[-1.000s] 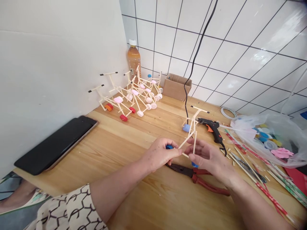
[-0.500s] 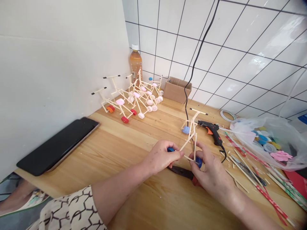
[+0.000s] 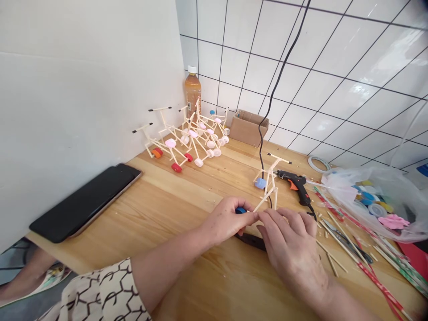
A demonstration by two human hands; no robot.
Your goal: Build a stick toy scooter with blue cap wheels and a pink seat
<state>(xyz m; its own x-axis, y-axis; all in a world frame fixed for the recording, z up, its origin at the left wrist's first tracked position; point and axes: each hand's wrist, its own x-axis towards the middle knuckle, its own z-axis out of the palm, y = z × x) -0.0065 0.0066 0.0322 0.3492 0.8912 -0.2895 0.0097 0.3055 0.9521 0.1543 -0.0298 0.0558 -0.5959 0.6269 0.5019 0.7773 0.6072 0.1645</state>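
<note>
A small tricycle model made of thin wooden sticks (image 3: pixel 271 178) stands in front of me, with a light blue cap wheel (image 3: pixel 260 183) at its far end and black-tipped handlebars. My left hand (image 3: pixel 227 218) is closed on its near left corner, around a dark blue bottle cap (image 3: pixel 240 210). My right hand (image 3: pixel 290 243) bends over the near right part of the frame, its fingertips meeting my left thumb at the sticks. It covers the right rear cap. Below my hands lies a dark-bladed tool (image 3: pixel 250 240), partly hidden by my right hand.
Several finished stick tricycles (image 3: pixel 192 133) stand at the back left beside a drink bottle (image 3: pixel 193 91) and a cardboard box (image 3: pixel 249 127). A glue gun (image 3: pixel 296 185), a bag of caps (image 3: pixel 368 196), scissors (image 3: pixel 347 238) and loose sticks lie right. A phone (image 3: pixel 85 200) lies left.
My right hand has turned over from the right rear cap and moved its fingers left onto the near sticks, against my left thumb. My left hand has kept its grip.
</note>
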